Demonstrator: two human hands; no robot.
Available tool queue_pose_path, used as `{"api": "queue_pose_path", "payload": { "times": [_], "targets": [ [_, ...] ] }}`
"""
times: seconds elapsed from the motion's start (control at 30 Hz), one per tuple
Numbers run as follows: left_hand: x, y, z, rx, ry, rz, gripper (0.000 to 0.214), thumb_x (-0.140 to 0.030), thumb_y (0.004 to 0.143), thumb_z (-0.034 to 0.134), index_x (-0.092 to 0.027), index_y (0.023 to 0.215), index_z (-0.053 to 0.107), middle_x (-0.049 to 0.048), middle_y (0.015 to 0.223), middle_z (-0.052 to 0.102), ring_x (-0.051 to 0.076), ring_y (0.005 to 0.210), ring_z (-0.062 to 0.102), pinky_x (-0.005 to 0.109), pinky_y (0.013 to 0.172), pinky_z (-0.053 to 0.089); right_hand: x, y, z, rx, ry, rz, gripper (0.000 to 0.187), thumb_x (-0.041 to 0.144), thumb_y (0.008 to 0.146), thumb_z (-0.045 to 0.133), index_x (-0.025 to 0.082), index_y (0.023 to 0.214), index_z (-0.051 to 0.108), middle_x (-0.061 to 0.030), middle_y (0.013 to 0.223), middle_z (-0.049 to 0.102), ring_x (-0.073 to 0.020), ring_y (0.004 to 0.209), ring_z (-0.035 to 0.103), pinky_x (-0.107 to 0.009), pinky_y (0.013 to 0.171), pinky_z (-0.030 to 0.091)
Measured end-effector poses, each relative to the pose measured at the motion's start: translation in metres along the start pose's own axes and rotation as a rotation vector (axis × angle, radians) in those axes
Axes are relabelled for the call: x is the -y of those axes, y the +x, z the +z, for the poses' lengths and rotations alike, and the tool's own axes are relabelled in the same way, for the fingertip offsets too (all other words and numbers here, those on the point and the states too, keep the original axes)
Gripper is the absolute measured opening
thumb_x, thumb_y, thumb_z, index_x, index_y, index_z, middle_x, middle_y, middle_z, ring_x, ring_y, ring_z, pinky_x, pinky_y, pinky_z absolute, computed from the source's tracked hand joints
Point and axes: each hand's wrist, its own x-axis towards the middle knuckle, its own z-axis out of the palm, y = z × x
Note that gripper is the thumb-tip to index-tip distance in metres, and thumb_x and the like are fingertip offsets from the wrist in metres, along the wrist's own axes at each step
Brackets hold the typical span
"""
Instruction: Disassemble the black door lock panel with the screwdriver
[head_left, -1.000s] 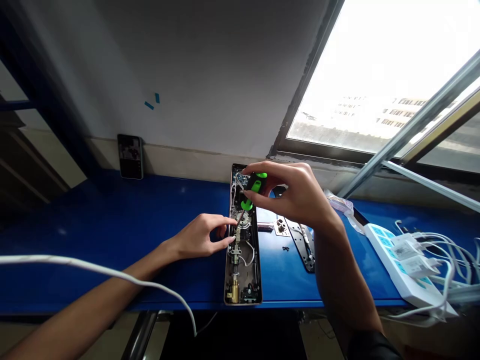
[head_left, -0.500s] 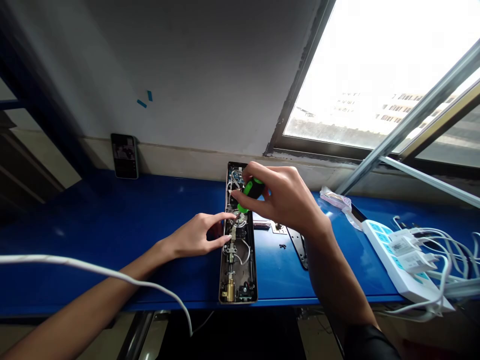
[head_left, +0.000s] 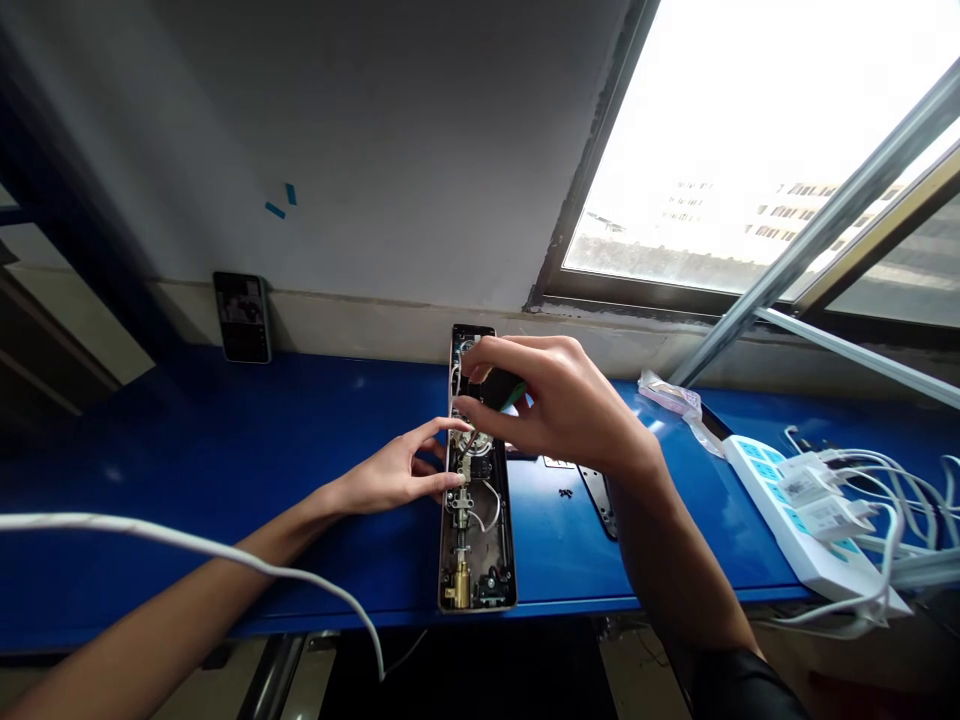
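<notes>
The right hand (head_left: pixel 559 395) is closed around the green-black screwdriver (head_left: pixel 517 393), whose shaft points down into the long open case (head_left: pixel 486 552). This case lies on the blue table (head_left: pixel 330 420), from the near edge toward the back edge. The left hand (head_left: pixel 399 468) reaches over its left wall, thumb and forefinger apart; I cannot tell if they grip some part. Small dark pieces (head_left: pixel 565 493) lie to its right.

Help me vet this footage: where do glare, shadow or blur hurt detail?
All in the head view: window mostly blown out; wall dim; glare on the table right of the case; screwdriver shadowed within the right hand, its tip too small to judge for blur.
</notes>
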Motion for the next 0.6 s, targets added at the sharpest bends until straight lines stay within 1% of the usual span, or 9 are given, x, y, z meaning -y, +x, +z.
{"api": "queue_pose_path", "payload": {
  "times": [0.07, 0.13, 0.23, 0.3, 0.37, 0.47, 0.5, 0.53, 0.6],
  "targets": [
    [0.000, 0.001, 0.001, -0.009, -0.006, 0.009, 0.067, -0.044, 0.088, 0.079, -0.032, 0.145, 0.046, 0.0042, 0.116, 0.065, 0.022, 0.092, 0.075, 0.041, 0.085, 0.065, -0.002, 0.001, 0.001, -0.012, 0.008, -0.001, 0.018, 0.035, 0.097, 0.066, 0.017, 0.102, 0.068, 0.0002, 0.087, 0.072, -0.0095, 0.071, 0.060, -0.023, 0.065, 0.044],
    [-0.001, 0.001, 0.001, -0.019, -0.004, 0.008, 0.066, -0.043, 0.088, 0.079, -0.031, 0.144, 0.047, 0.0043, 0.115, 0.065, 0.023, 0.093, 0.075, 0.042, 0.086, 0.065, -0.002, 0.001, 0.001, 0.028, 0.051, -0.032, 0.014, 0.026, 0.099, 0.061, 0.017, 0.108, 0.068, 0.0001, 0.091, 0.073, -0.0091, 0.075, 0.061, -0.022, 0.067, 0.045],
    [-0.002, 0.003, 0.002, -0.023, 0.005, 0.008, 0.065, -0.042, 0.089, 0.078, -0.030, 0.144, 0.047, 0.0048, 0.116, 0.066, 0.023, 0.094, 0.075, 0.043, 0.088, 0.064, 0.000, 0.001, 0.000, 0.098, 0.091, -0.066, 0.032, 0.009, 0.094, 0.055, 0.018, 0.123, 0.065, -0.0021, 0.104, 0.073, -0.0102, 0.081, 0.062, -0.023, 0.072, 0.046],
    [-0.003, 0.003, 0.003, -0.021, 0.006, 0.015, 0.064, -0.041, 0.089, 0.078, -0.029, 0.144, 0.047, 0.0052, 0.118, 0.066, 0.024, 0.098, 0.074, 0.044, 0.091, 0.064, 0.000, 0.000, -0.001, 0.114, 0.089, -0.068, 0.039, 0.006, 0.089, 0.056, 0.019, 0.124, 0.064, -0.0038, 0.107, 0.073, -0.0121, 0.083, 0.062, -0.025, 0.073, 0.046],
    [-0.003, 0.003, 0.003, -0.030, 0.012, 0.017, 0.062, -0.041, 0.089, 0.078, -0.028, 0.142, 0.049, 0.0058, 0.120, 0.066, 0.025, 0.100, 0.074, 0.044, 0.092, 0.063, -0.001, 0.000, -0.001, 0.115, 0.081, -0.077, 0.035, 0.009, 0.088, 0.058, 0.019, 0.120, 0.066, -0.0043, 0.104, 0.072, -0.0128, 0.081, 0.061, -0.026, 0.072, 0.046],
    [-0.003, 0.003, 0.004, -0.047, 0.027, 0.007, 0.058, -0.044, 0.089, 0.078, -0.025, 0.137, 0.053, 0.0067, 0.120, 0.067, 0.025, 0.099, 0.074, 0.043, 0.089, 0.064, -0.005, 0.001, 0.002, 0.066, 0.054, -0.100, 0.018, 0.022, 0.095, 0.063, 0.018, 0.111, 0.070, -0.0024, 0.094, 0.071, -0.0108, 0.074, 0.059, -0.025, 0.066, 0.043],
    [-0.003, 0.003, 0.004, -0.047, 0.025, 0.007, 0.057, -0.044, 0.089, 0.078, -0.025, 0.137, 0.053, 0.0066, 0.119, 0.067, 0.025, 0.100, 0.074, 0.043, 0.089, 0.064, -0.007, 0.002, 0.003, 0.046, 0.049, -0.107, 0.015, 0.026, 0.097, 0.064, 0.018, 0.108, 0.070, -0.0018, 0.092, 0.070, -0.0103, 0.073, 0.059, -0.024, 0.066, 0.043],
    [-0.003, 0.003, 0.004, -0.045, 0.020, 0.007, 0.058, -0.044, 0.089, 0.078, -0.025, 0.137, 0.053, 0.0065, 0.119, 0.067, 0.025, 0.101, 0.073, 0.043, 0.089, 0.065, -0.008, 0.003, 0.004, 0.030, 0.054, -0.113, 0.015, 0.027, 0.098, 0.063, 0.018, 0.107, 0.071, -0.0014, 0.091, 0.070, -0.0101, 0.074, 0.059, -0.024, 0.067, 0.043],
    [-0.003, 0.003, 0.004, -0.034, 0.000, 0.005, 0.059, -0.043, 0.090, 0.077, -0.026, 0.140, 0.051, 0.0066, 0.123, 0.065, 0.024, 0.101, 0.073, 0.044, 0.090, 0.064, -0.010, 0.004, 0.006, 0.022, 0.089, -0.116, 0.018, 0.019, 0.098, 0.059, 0.018, 0.113, 0.069, -0.0016, 0.096, 0.072, -0.0099, 0.079, 0.061, -0.024, 0.070, 0.045]
  ]
}}
